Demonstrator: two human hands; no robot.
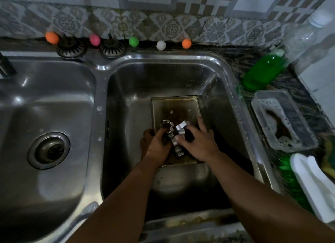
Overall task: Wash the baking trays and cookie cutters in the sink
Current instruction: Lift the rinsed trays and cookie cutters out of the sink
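A stained rectangular baking tray (175,104) lies on the floor of the right sink basin (204,79). Several metal cookie cutters sit over its near half. My left hand (156,145) grips a flower-shaped cutter (166,126) at the tray's left side. My right hand (196,143) closes on another shiny cutter (182,127), fingers spread over the tray's right part. A further cutter (178,151) shows between the two hands. The near end of the tray is hidden under my hands.
The left basin (49,106) has an open drain. Two strainer plugs (70,46) and several coloured balls line the back ledge. On the right counter lie a green soap bottle (264,71), a plastic tub (282,119) with foamy sponge, and a green-bristled white brush (311,184).
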